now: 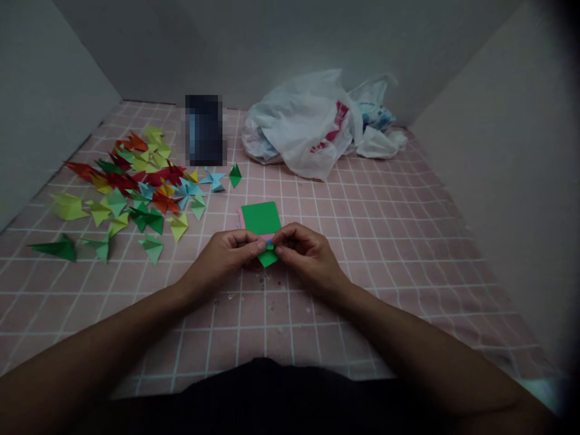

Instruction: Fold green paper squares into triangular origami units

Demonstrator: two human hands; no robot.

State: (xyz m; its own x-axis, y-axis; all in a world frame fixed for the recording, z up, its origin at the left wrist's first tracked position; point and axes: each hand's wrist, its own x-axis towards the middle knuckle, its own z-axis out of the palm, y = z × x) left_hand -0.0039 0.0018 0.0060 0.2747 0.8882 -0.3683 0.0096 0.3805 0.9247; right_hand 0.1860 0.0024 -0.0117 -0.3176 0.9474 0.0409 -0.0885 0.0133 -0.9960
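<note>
Walls [203, 48], three — plain, greyish. Gridded covering [376, 235] — pink, white lines, rippled at right. Light, dim.

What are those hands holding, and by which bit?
A small green folded paper; the left hand and right hand pinch its far part.

Probably home, though dim — pink checked cloth [362, 241], plain walls [502, 157].

A small piece of green paper [268, 258], folded, is pinched from both sides, its near end narrowing to a point, just at the near edge of a green-topped paper stack [261, 217].
</note>
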